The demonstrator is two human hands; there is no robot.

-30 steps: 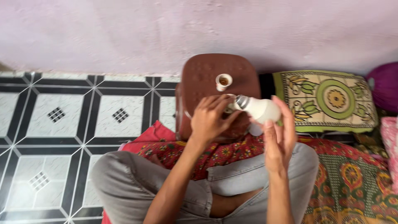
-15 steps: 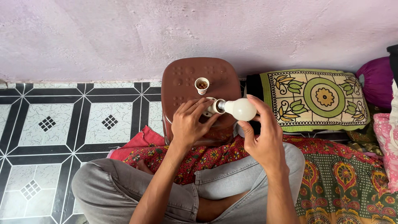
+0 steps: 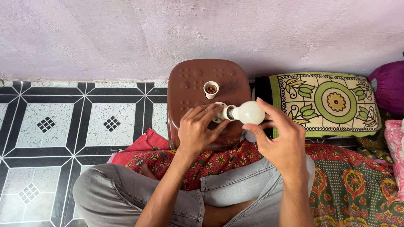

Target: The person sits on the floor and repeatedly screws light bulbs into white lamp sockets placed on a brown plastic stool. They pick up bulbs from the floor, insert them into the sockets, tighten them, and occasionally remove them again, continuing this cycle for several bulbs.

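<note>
Brown stool (image 3: 198,80) by the pink wall; right hand (image 3: 283,141) fingers wrap the white bulb (image 3: 250,112); left hand (image 3: 197,130) fingers clamp its holder (image 3: 219,112); spare socket (image 3: 211,89) sits behind.

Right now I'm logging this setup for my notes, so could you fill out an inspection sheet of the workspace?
Surface: brown plastic stool standing against a pale pink wall.
Job's things: white light bulb, its base meeting a white lamp holder; a second white lamp holder stands upright on the stool.
Clutter: nothing seen on the stool besides the holders.
Grippers: left hand grips the first holder; right hand holds the bulb's globe.
Cables: nothing seen.
Surroundings: black-and-white tiled floor, red floral cloth, green patterned pillow, purple cushion.
</note>
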